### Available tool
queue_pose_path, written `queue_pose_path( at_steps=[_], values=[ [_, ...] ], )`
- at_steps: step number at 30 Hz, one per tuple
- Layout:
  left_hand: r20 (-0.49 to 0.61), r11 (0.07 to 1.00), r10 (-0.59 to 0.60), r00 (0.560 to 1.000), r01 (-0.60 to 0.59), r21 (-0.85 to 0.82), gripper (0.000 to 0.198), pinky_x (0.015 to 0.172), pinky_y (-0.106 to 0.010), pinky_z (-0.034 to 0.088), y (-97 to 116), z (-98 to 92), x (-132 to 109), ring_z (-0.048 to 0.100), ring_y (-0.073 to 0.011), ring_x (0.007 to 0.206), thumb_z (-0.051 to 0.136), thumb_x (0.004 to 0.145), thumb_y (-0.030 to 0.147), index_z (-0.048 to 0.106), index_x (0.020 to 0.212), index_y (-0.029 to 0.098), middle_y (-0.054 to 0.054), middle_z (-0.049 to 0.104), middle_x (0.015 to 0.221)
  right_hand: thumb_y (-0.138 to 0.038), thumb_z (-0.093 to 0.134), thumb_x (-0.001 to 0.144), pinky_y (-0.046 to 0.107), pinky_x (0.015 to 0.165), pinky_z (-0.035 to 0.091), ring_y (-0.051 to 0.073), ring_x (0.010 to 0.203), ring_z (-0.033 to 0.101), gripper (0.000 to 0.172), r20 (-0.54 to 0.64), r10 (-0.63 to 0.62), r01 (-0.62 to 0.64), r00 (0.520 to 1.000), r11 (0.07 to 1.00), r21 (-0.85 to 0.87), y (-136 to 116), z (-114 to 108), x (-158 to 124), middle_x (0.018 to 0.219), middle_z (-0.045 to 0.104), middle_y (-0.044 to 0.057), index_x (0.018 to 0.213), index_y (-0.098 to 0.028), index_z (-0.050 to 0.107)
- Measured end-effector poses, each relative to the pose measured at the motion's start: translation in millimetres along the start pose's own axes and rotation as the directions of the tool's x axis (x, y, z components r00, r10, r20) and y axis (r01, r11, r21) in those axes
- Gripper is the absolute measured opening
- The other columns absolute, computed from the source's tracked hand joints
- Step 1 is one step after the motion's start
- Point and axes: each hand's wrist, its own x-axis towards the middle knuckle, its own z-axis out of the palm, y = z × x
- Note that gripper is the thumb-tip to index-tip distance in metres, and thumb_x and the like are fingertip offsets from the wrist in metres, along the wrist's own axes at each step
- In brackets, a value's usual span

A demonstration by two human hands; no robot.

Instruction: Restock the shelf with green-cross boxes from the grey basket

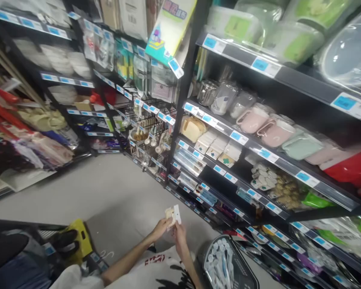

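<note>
Low in front of my body I hold a small white-and-beige package (177, 213) with both hands. My left hand (160, 228) pinches its left side, and the fingers are closed. On its lower right, my right hand (179, 233) grips near the white part. Print on the package is too small to read. Just right of my right forearm is a dark basket (246, 261) holding several white tube-like items (219, 257) with pale blue parts.
Shelves with blue-and-white price tags run along the right, bearing pink mugs (254, 118) and boxed goods. Small utensils (158, 140) hang in the corner. Long-handled goods (15, 124) stand at left. A yellow piece (82, 240) on a cart-like frame is at lower left, above grey floor (117, 184).
</note>
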Motion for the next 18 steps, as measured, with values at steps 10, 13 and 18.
queue_pose_path(
  at_steps=[10, 13, 18],
  values=[
    [-0.203, 0.907, 0.11, 0.973, -0.182, -0.379, 0.063, 0.066, -0.027, 0.044, 51.1, -47.4, 2.7, 0.065, -0.0208, 0.079, 0.083, 0.06, 0.054, 0.071, 0.109, 0.017, -0.006, 0.074, 0.088, -0.062, 0.087, 0.052, 0.025, 0.056, 0.047, 0.015, 0.06, 0.06, 0.055, -0.106, -0.037, 0.049, 0.994, 0.992, 0.113, -64.6, 12.6, 35.3, 0.066, 0.068, 0.002, 0.073, -0.019, 0.06],
    [-0.291, 0.868, 0.101, 0.951, -0.227, -0.441, 0.062, 0.07, -0.028, 0.047, 64.7, -58.4, 2.3, 0.065, -0.0192, 0.078, 0.084, 0.061, 0.053, 0.071, 0.109, 0.017, -0.004, 0.072, 0.082, -0.059, 0.088, 0.052, 0.023, 0.054, 0.044, 0.012, 0.057, 0.057, 0.052, -0.084, -0.053, 0.059, 0.995, 0.996, 0.067, -73.9, 15.5, 35.8, 0.061, 0.065, -0.001, 0.07, -0.018, 0.06],
    [-0.295, 0.852, 0.094, 0.951, -0.23, -0.47, 0.054, 0.07, -0.028, 0.048, 73.5, -64.7, -3.1, 0.065, -0.0167, 0.074, 0.085, 0.062, 0.051, 0.072, 0.099, 0.014, -0.005, 0.072, 0.084, -0.057, 0.09, 0.051, 0.022, 0.054, 0.042, 0.01, 0.056, 0.053, 0.054, -0.077, -0.042, 0.05, 0.996, 0.994, 0.099, -80.5, 18.7, 35.2, 0.06, 0.062, -0.004, 0.074, -0.017, 0.063]
  ],
)
